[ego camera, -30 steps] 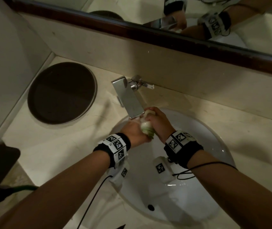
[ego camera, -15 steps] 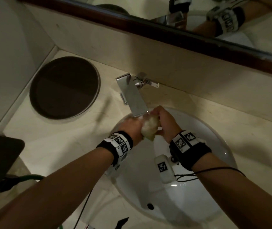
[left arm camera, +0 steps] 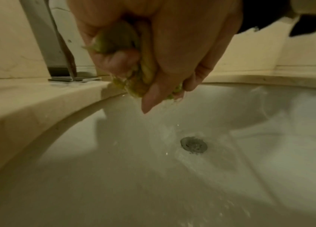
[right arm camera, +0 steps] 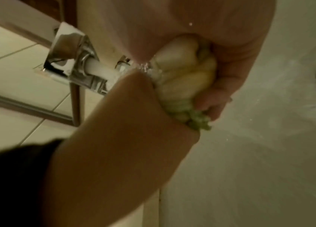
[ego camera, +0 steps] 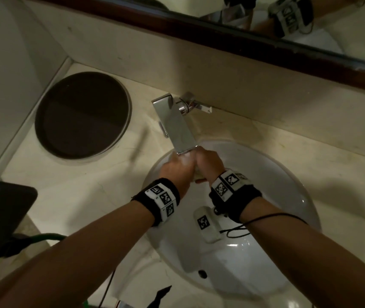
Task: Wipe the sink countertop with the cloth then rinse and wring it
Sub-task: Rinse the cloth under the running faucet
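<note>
**Yellow-green cloth bunched under the running tap**

Yellow-green and soaked, the cloth [right arm camera: 188, 76] is balled up between my two hands, directly below the faucet [ego camera: 177, 127] spout and over the white basin [ego camera: 288, 196]. I have my left hand [ego camera: 178, 172] and right hand [ego camera: 209, 164] pressed close together, fingers of both curled tight round the wad, so the stream lands on the fabric and the runoff drops straight toward the drain [left arm camera: 193, 145] instead of onto the beige countertop [ego camera: 88, 192]. Water is streaming from under my fingers [left arm camera: 151, 99] in the left wrist view. I judge this to be the rinse merging into the wring; the tap lever [ego camera: 199, 106] is not yet turned off. A dark round tray [ego camera: 81, 114] sits well apart on the left.
</note>
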{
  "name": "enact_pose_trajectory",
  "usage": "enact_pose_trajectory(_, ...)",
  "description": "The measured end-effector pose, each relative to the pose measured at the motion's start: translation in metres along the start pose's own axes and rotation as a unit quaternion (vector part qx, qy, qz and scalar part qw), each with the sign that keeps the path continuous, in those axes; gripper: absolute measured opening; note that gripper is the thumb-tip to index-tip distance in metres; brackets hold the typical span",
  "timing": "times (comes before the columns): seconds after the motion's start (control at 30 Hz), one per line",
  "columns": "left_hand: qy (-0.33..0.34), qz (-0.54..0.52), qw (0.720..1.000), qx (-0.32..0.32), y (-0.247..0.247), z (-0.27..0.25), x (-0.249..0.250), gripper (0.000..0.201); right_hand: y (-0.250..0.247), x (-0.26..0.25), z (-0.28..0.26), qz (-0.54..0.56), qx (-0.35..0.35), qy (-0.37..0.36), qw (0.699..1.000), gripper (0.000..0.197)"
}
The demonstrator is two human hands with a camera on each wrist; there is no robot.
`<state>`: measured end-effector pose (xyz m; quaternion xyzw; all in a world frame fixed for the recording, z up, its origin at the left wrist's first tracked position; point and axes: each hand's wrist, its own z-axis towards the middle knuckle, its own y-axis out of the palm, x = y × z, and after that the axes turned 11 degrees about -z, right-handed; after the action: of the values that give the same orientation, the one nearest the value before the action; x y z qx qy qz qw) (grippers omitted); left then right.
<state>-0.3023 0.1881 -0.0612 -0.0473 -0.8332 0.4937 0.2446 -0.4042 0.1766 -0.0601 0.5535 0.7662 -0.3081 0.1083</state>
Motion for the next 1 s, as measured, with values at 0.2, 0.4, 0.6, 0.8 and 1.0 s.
enact_pose_trajectory(0.2,0.008,-0.01,1.0,-0.01,-0.01,0.019,-0.007,0.036,0.0,-0.006,0.01,-0.203,0.153,-0.057,0.966,0.039)
enact_pose_trajectory(0.4,0.043,-0.097,0.989,-0.105,-0.015,0.026,-0.01,0.034,-0.009,0.0,-0.001,-0.27,0.132,-0.134,0.944,0.033)
enact_pose_trajectory(0.6,-0.023,-0.366,0.921,-0.132,-0.029,0.004,-0.016,0.089,0.006,0.001,-0.008,-0.345,0.128,-0.216,0.905,0.026)
enact_pose_trajectory(0.8,-0.063,-0.393,0.901,-0.172,-0.031,0.003,-0.027,0.073,-0.003,0.008,-0.005,-0.355,0.108,-0.285,0.883,0.032)
enact_pose_trajectory(1.0,-0.064,-0.331,0.935,-0.11,-0.037,0.011,-0.027,0.051,-0.014,0.0,-0.016,-0.144,0.092,-0.207,0.963,0.058)
